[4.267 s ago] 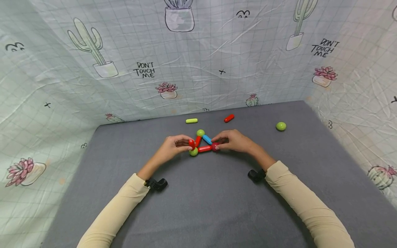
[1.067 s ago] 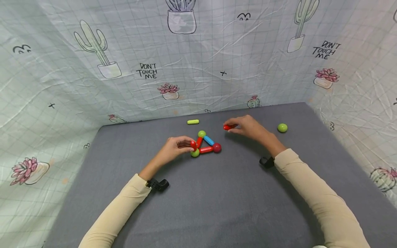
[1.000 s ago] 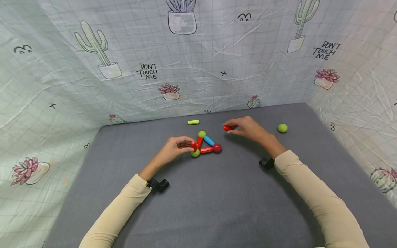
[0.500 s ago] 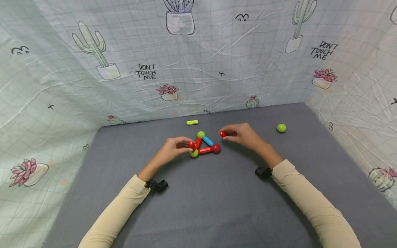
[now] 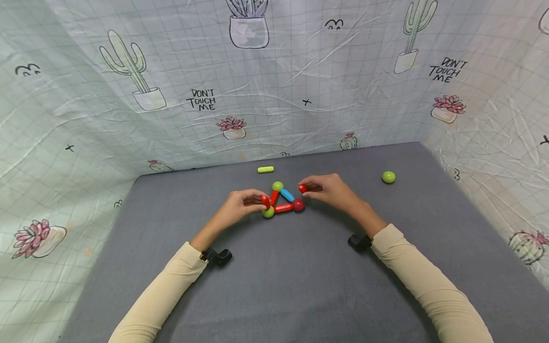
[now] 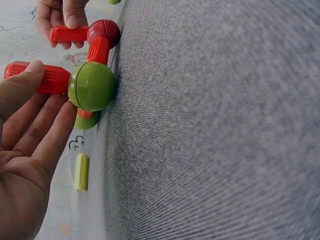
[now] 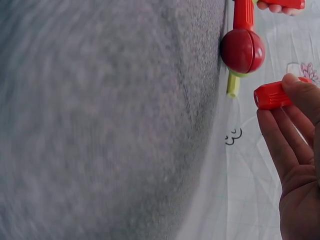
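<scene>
On the grey table lies a flat triangle of toy building rods: two red rods (image 5: 283, 207) and a blue rod (image 5: 287, 195), joined by a front green ball (image 5: 268, 212), a back green ball (image 5: 278, 186) and a red ball (image 5: 298, 205). My left hand (image 5: 241, 207) pinches an upright red rod (image 6: 54, 78), whose lower end meets the front green ball. With thumb and fingers, my right hand (image 5: 329, 191) pinches another red rod (image 7: 272, 95). Its free end points toward the red ball, apart from it in the right wrist view.
Behind the triangle lies a loose yellow-green rod (image 5: 265, 169). A loose green ball (image 5: 388, 177) rests toward the table's back right. A patterned cloth (image 5: 274, 95) hangs along the back and sides of the grey table (image 5: 274, 286).
My right hand left the red ball, picked up the loose red rod at the back and brought it left and nearer, close to the red ball. The left hand stays in place.
</scene>
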Demonstrator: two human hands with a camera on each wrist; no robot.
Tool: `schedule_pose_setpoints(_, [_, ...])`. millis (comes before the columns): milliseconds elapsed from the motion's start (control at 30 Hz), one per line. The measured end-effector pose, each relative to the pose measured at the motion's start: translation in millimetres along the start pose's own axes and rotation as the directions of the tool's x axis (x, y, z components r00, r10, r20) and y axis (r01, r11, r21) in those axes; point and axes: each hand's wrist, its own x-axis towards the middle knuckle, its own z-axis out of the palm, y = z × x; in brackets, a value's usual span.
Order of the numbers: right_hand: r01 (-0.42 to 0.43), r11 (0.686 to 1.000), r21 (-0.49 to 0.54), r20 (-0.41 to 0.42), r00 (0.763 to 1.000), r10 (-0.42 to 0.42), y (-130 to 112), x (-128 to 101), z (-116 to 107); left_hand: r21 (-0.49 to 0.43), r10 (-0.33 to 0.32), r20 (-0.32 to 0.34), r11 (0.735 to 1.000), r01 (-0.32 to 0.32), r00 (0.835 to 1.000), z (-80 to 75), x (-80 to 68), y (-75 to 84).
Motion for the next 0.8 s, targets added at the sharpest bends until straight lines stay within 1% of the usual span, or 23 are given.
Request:
schedule_pose_setpoints(100, [0.005,1.000,0.003,-0.004,1.000,-0.005,-2.3,0.5,1.8,0.003,0.006,0.000,1.000,-0.006,1.000,0.1,0.4,-0.3])
schedule_pose_setpoints(300, [0.046,0.997,0.057,-0.035,0.998,-0.044,-4.5,2.4,5.2,-0.014,0.026,0.005,1.000,-0.026,1.000,0.2,1.4,-1.0])
schedule_pose_setpoints(533, [0.004,0.994,0.107,-0.024,1.000,-0.001,-7.7,3.3,8.5,-0.017,0.020,0.009,1.000,-0.020,1.000,0.4,1.8,-1.0])
schedule_pose_setpoints(800, [-0.011,0.986,0.164,-0.001,1.000,0.011,-11.6,3.6,13.2,-0.013,0.017,0.008,1.000,-0.017,1.000,0.6,1.5,-0.3])
